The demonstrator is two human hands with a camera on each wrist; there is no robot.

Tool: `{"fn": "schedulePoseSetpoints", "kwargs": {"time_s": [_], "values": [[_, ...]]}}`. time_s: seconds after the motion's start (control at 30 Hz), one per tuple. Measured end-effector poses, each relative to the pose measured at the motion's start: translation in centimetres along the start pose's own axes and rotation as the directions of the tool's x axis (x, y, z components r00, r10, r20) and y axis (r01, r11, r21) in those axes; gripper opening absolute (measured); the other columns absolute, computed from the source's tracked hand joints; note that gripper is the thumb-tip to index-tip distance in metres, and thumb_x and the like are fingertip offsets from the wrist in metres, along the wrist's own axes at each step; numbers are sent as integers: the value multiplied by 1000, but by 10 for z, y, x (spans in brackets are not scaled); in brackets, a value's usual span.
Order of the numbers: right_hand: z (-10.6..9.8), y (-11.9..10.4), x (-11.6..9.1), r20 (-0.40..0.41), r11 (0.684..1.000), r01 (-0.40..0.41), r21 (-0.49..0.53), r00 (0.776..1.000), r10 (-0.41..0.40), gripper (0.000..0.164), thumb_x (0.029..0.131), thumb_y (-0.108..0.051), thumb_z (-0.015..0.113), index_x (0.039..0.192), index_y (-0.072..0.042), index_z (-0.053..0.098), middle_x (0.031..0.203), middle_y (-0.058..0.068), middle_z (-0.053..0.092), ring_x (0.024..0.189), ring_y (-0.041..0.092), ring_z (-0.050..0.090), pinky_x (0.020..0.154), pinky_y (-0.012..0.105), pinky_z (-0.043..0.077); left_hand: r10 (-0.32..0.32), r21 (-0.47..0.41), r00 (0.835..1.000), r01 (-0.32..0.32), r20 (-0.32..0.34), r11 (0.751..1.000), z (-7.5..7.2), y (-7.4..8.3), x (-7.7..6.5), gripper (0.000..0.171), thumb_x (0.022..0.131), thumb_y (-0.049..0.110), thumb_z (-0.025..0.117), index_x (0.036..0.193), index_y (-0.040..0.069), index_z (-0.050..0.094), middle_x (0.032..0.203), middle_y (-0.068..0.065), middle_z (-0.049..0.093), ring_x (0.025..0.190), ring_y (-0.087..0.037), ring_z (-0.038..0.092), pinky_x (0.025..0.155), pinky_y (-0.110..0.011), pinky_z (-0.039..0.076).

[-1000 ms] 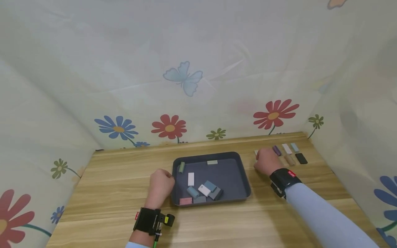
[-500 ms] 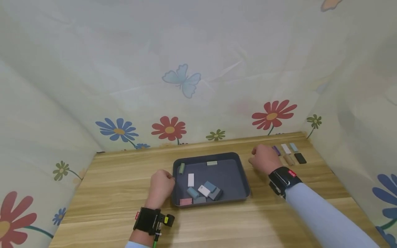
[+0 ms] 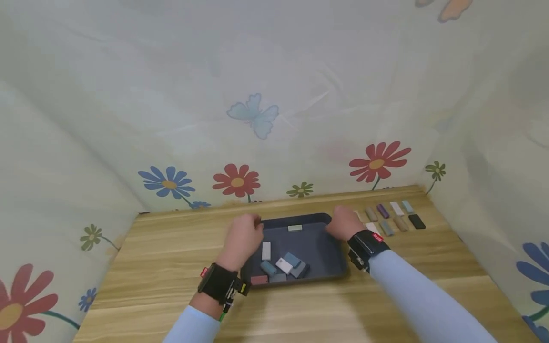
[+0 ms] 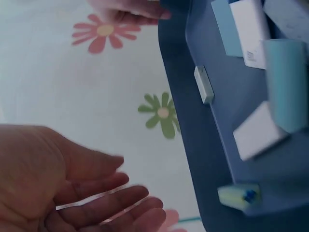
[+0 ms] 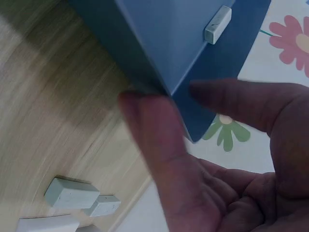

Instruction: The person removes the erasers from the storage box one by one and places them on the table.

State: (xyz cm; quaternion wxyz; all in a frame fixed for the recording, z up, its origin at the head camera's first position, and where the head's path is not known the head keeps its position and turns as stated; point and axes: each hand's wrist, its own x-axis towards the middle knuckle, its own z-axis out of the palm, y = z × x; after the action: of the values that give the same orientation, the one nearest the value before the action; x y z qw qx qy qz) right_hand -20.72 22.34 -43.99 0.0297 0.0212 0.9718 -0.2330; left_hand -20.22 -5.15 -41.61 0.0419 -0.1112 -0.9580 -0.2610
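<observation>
A dark grey-blue tray [image 3: 319,257] lies on the wooden table with several small blocks in it. Among them are a white block [image 3: 266,251], a pale green block [image 3: 295,228], a blue rounded block [image 3: 268,268] and a reddish block [image 3: 259,279]. My left hand [image 3: 242,240] is by the tray's far left corner, its fingers loosely bent and holding nothing in the left wrist view. At the far right corner is my right hand [image 3: 346,224]. In the right wrist view its thumb and blurred forefinger are spread on either side of the tray's corner.
Right of the tray, several more blocks lie in two rows, including a purple block [image 3: 383,211], a tan block [image 3: 401,223] and a black block [image 3: 416,221]. Flower-printed sheeting [image 3: 274,162] rises behind the table [image 3: 184,247] and at both sides.
My right hand has moved left from the blocks on the table to the tray's corner, uncovering several blocks. The left hand has shifted forward and right along the tray's left side.
</observation>
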Motion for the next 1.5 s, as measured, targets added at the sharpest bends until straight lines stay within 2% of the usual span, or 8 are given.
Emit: {"fn": "schedulePoseSetpoints", "kwargs": {"time_s": [0.1, 0.27, 0.4, 0.53, 0.73, 1.03, 1.23, 1.5], "values": [[4, 1, -1, -27, 1000, -4, 4, 1000, 5, 16, 72, -10, 62, 60, -7, 52, 58, 4, 51, 49, 19, 49, 45, 30, 39, 77, -6, 990, -77, 119, 997, 8, 14, 10, 22, 88, 17, 60, 107, 9, 67, 93, -4, 68, 65, -9, 58, 55, -23, 46], [7, 5, -2, -12, 1000, -22, 18, 1000, 22, 10, 74, -8, 61, 67, -4, 57, 62, 6, 55, 53, 20, 52, 47, 30, 40, 171, 30, 938, -188, 300, 982, 25, 36, 22, 23, 88, 15, 57, 109, 10, 65, 97, -4, 67, 71, -11, 60, 60, -26, 48], [12, 9, 0, 3, 998, -45, 48, 999, 45, 13, 77, -9, 61, 66, -5, 55, 60, 7, 54, 48, 20, 52, 44, 30, 40, 250, 117, 903, -307, 351, 945, 48, 47, 32, 29, 87, 13, 57, 114, 9, 64, 112, -5, 67, 91, -13, 63, 76, -29, 51], [14, 12, 2, 7, 998, -59, 39, 998, 58, 14, 78, -11, 61, 66, -5, 55, 60, 8, 56, 44, 20, 53, 42, 30, 41, 292, 174, 885, -372, 363, 912, 67, 52, 39, 24, 84, 10, 58, 107, 11, 66, 98, -1, 68, 84, -12, 63, 70, -27, 51], [10, 8, 3, 43, 998, -61, 6, 997, 60, 11, 77, -11, 60, 69, -3, 60, 65, 9, 58, 52, 22, 54, 48, 31, 41, 297, 270, 875, -412, 382, 870, 86, 54, 45, 8, 83, 8, 59, 89, 12, 62, 77, 0, 59, 63, -10, 52, 51, -24, 42], [6, 2, 8, 78, 995, -73, -65, 994, 78, 12, 75, -10, 58, 64, -5, 59, 66, 8, 58, 57, 22, 53, 51, 31, 41, 279, 333, 874, -421, 397, 844, 88, 56, 46, 11, 87, 9, 58, 92, 12, 68, 88, -5, 66, 71, -14, 58, 54, -28, 44], [6, 2, 14, 71, 993, -58, -102, 995, 65, 11, 73, -11, 59, 65, -5, 61, 68, 9, 60, 58, 23, 54, 52, 32, 42, 293, 309, 878, -419, 380, 854, 87, 50, 46, 16, 89, 8, 55, 96, 14, 68, 91, -3, 67, 76, -13, 60, 56, -27, 44], [18, 6, 21, 26, 995, -46, -87, 998, 48, 12, 70, -9, 59, 59, -5, 58, 66, 9, 58, 58, 23, 52, 52, 33, 41, 344, 233, 861, -446, 373, 864, 83, 20, 47, 25, 86, 3, 57, 102, 17, 70, 99, 3, 69, 87, -11, 64, 70, -25, 52]]}}
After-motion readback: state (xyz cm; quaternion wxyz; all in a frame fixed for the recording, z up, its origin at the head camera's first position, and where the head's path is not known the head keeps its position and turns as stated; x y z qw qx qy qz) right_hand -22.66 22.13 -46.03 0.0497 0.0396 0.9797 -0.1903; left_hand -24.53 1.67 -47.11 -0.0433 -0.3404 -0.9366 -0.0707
